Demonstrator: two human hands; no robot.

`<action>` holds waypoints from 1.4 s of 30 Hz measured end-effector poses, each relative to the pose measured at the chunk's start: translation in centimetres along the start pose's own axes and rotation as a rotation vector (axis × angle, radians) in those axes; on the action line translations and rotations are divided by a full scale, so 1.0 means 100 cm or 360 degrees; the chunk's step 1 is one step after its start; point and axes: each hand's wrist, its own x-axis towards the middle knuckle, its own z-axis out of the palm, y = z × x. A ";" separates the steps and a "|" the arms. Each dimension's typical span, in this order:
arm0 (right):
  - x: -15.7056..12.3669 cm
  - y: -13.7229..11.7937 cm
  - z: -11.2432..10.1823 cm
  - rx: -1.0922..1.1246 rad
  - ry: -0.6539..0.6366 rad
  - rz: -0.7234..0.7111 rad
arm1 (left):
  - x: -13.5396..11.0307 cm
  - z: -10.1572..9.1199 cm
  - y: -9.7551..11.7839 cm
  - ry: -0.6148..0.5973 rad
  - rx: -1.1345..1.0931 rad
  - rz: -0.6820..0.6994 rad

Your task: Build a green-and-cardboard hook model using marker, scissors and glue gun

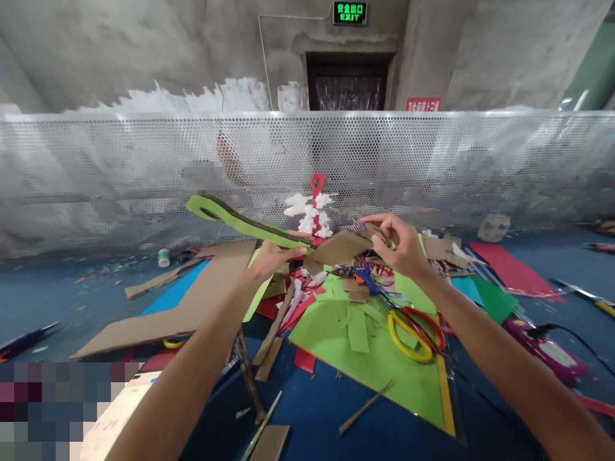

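My left hand [271, 256] is closed around a long curved piece of cardboard faced with green paper [230, 221], holding it up above the table so its hooked end points left. My right hand [401, 246] pinches a small brown cardboard piece [377, 234] at the right edge of a larger brown cardboard flap [339, 248] that meets the green strip. Both hands hover over a heap of paper and cardboard scraps. Behind them stands a red upright piece with white paper bits [314, 214].
A blue table [327, 416] is strewn with craft scraps: a big green sheet [379, 358], large brown cardboard [192, 304], scissors with yellow and red handles [416, 330], a blue glue gun [362, 278], red paper [509, 269]. A perforated metal screen [432, 160] closes off the far edge.
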 end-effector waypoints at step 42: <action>-0.011 0.046 0.000 0.0614 -0.0321 0.0305 | 0.001 0.016 0.046 -0.0077 0.0345 0.0040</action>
